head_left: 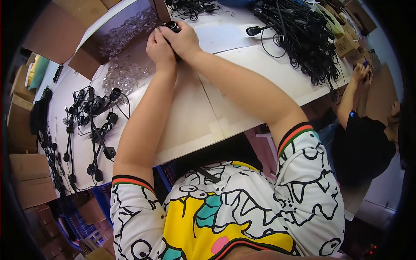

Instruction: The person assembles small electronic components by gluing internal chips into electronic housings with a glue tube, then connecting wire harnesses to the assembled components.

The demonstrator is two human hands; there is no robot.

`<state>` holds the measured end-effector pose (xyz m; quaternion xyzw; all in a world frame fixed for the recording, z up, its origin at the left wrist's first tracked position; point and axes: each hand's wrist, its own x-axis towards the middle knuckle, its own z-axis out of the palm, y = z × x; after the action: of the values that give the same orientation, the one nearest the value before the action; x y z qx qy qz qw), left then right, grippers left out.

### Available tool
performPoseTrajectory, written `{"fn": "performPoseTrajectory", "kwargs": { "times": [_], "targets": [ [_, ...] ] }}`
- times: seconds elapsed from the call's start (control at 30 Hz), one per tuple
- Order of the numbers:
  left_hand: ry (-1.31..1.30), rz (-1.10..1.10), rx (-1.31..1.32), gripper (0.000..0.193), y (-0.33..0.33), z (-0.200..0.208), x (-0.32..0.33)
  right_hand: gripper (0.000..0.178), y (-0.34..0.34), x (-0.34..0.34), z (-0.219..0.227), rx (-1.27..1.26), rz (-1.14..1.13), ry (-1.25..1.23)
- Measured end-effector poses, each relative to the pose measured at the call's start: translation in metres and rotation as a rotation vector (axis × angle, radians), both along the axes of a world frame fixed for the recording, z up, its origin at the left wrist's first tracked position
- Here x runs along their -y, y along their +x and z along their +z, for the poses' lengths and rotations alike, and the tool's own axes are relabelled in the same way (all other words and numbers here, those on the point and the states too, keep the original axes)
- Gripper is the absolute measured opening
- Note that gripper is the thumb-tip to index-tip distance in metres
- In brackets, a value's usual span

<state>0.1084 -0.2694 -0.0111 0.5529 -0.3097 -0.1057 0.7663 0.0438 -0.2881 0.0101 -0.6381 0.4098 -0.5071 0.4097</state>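
Both my hands come together over the far middle of the white table (pixel 186 112). My left hand (pixel 160 48) and my right hand (pixel 184 40) close around a small black part with a round, shiny ring-like top (pixel 172 26). Most of that part is hidden by my fingers. Just left of my hands, an open cardboard box (pixel 86 58) lies with many small clear plastic pieces (pixel 130 30) in it. More clear plastic pieces (pixel 123 76) are spilled on the table in front of the box.
A big heap of black cables (pixel 299 43) covers the right side of the table. Black cabled devices (pixel 97 112) lie on the left. Another black bundle (pixel 190 8) sits at the back. A co-worker in black (pixel 362 147) works at the right. Cardboard boxes (pixel 28 173) stand at the left.
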Motion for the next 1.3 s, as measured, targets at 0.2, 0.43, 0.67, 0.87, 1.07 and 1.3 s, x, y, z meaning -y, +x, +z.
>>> {"fn": "performPoseTrajectory", "kwargs": {
  "times": [0.2, 0.43, 0.67, 0.87, 1.07, 1.3],
  "targets": [
    [-0.056, -0.024, -0.14, 0.028, -0.006, 0.006, 0.024, 0.054, -0.007, 0.032, 0.011, -0.147, 0.07, -0.132],
    [0.162, -0.043, 0.056, 0.03, -0.019, 0.004, 0.031, 0.058, -0.03, 0.056, 0.008, -0.397, 0.057, -0.307],
    [0.249, -0.28, 0.106, 0.037, 0.008, 0.005, 0.014, 0.057, -0.032, 0.068, 0.001, -0.546, 0.175, -0.357],
    [0.646, -0.245, 0.496, 0.038, 0.093, 0.006, -0.008, 0.064, -0.043, 0.066, 0.021, -0.669, 0.284, -0.253],
    [0.897, -0.129, 0.966, 0.047, 0.091, 0.006, 0.005, 0.032, -0.091, 0.039, 0.059, -0.412, 0.415, -0.229],
    [0.882, 0.015, 1.176, 0.047, 0.107, -0.009, 0.017, 0.053, -0.127, -0.035, 0.036, -1.142, 0.353, -0.143]
  ]
}}
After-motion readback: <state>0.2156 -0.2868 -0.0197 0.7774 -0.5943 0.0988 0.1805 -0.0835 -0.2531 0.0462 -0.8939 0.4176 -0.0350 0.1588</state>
